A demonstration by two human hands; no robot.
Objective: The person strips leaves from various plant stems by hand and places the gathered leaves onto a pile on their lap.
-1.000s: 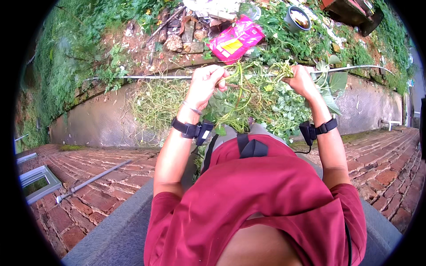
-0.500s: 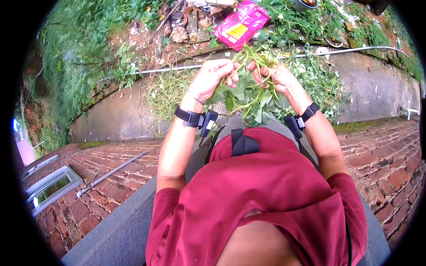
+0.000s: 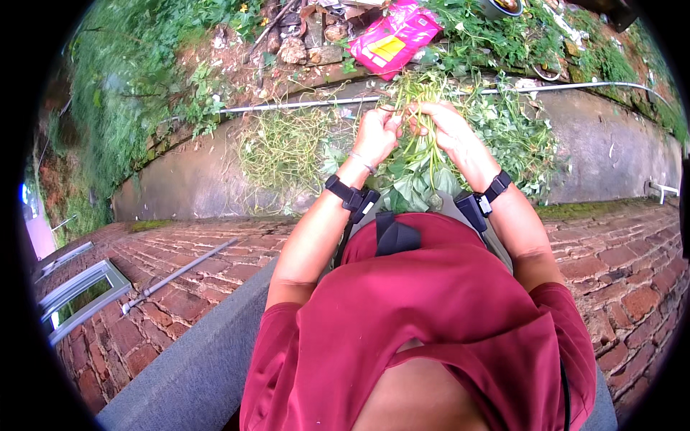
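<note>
1. Here we are at the middle of the action: a leafy bunch of long, pale-green stems (image 3: 425, 154) hangs between two bare hands, and the clock is read around it.
2. At nine o'clock, the left hand (image 3: 377, 136), thumb and fingertips pinched together on stems at the bunch's near edge!
3. At three o'clock, the right hand (image 3: 451, 129), its fingers curled and clamped round the stems; the two hands sit close, just the stems between them.
4. Broad green leaves fan out below the grip toward six o'clock, while thinner stems poke up past the fingers at twelve.
5. Wider out at nine, a tangled heap of stringy, yellow-green stems (image 3: 280, 147) lies on the grey concrete strip (image 3: 180, 176).
6. Over at three, a loose heap of small green leaves (image 3: 514, 140), close beside the right forearm.
7. Between eleven and twelve, what a splash of colour: a shiny pink plastic bag with a yellow patch (image 3: 395, 39), beyond a thin, pale-grey pipe (image 3: 287, 106) that crosses behind the hands.
8. At six, the person's dark-red cloth shirt (image 3: 431, 287), with a black strap and boxy device at each wrist.
9. Far out at eight, a pale-framed rectangular window (image 3: 88, 291) in the red brick wall (image 3: 180, 262).
</note>
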